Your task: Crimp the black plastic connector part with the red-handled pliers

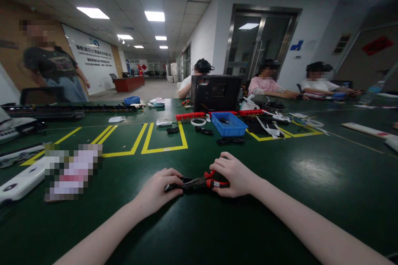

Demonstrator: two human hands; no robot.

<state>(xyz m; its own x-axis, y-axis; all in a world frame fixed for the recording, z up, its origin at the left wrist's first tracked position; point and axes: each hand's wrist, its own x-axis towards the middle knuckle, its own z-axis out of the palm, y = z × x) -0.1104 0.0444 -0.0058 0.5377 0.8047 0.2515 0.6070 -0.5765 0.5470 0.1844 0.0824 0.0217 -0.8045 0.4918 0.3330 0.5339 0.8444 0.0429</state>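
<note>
My right hand (231, 174) is closed around the red and black handles of a pair of pliers (217, 183). The jaws point left and reach a small black part (186, 180) at my left hand. Fingers of my left hand (161, 188) are closed on that black part, whose exact kind I cannot make out. Both hands are low over the green table (199, 232), close in front of me. Whether the jaws grip the part or only touch it, I cannot tell.
Beyond my hands stand a blue bin (228, 124), black cable bundles (230, 141), red strips (190, 116) and a white tape ring (198, 122). A white device (29, 176) lies at left. Behind a black case (214, 93), several people sit; another person (54, 64) stands at left.
</note>
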